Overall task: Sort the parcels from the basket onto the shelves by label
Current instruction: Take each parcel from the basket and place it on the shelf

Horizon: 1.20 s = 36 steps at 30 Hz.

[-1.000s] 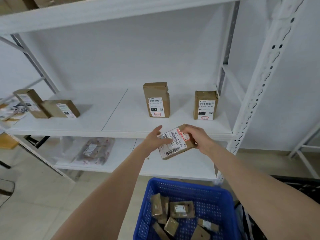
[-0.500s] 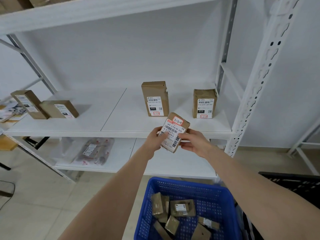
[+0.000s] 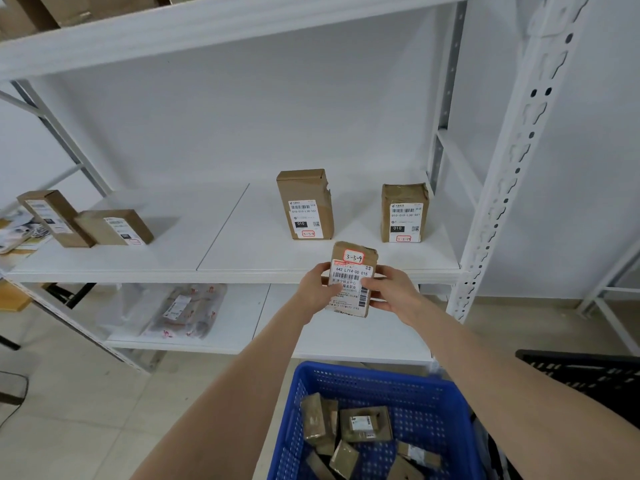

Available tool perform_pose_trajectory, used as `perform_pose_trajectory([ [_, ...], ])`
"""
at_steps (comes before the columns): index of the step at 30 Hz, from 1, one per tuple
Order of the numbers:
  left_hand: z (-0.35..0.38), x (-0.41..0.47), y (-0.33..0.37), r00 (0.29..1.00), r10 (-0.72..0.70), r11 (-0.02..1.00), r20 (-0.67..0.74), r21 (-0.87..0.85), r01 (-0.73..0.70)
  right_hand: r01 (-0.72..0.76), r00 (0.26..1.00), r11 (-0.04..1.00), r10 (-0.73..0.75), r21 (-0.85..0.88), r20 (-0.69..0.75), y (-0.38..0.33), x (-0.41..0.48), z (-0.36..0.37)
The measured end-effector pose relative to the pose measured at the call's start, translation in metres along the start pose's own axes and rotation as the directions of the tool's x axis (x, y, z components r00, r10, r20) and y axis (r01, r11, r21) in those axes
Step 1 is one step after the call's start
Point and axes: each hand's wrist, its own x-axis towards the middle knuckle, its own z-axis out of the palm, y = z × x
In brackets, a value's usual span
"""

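Shelf [image 3: 242, 251] holds two standing boxes [image 3: 304, 206] — tip risk if the parcel [image 3: 351, 278] knocks them going in. Basket [image 3: 433, 403] below still has parcels. Parcel sits upright at the shelf edge, both hands [image 3: 313, 289] clamped on its sides; tag [image 3: 354, 257] reads 3-3-9 — misread means wrong slot.

a brown cardboard parcel [image 3: 352, 276] stands upright in front of the middle shelf [image 3: 221, 251], its white shipping label and a red-edged tag reading 3-3-9 facing the camera. two taller parcels [image 3: 304, 203] [image 3: 403, 212] stand upright on that shelf. more small brown parcels [image 3: 365, 424] lie jumbled in the blue basket [image 3: 374, 386].
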Motion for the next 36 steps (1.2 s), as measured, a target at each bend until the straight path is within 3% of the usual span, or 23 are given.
perform_pose_trajectory([
  [9,-0.003,0.026,-0.001,0.999,0.034,0.997,0.026,0.063,-0.036,0.029,0.996,0.999,-0.027,0.016,-0.088,0.0,0.017,0.0],
  [24,-0.069,0.123,-0.019,0.974,0.119,0.993,0.193,-0.022,-0.117,0.115,0.945,0.993,-0.102,0.024,-0.312,-0.016,0.08,0.069],
  [30,-0.047,0.144,-0.012,0.973,0.17,0.985,0.158,-0.036,-0.167,0.182,0.893,0.979,-0.205,-0.095,-0.402,-0.012,0.102,0.055],
  [36,-0.025,0.161,-0.006,0.97,0.239,0.968,0.04,0.069,-0.242,0.149,0.859,0.959,-0.246,-0.241,-0.449,-0.005,0.131,0.041],
])
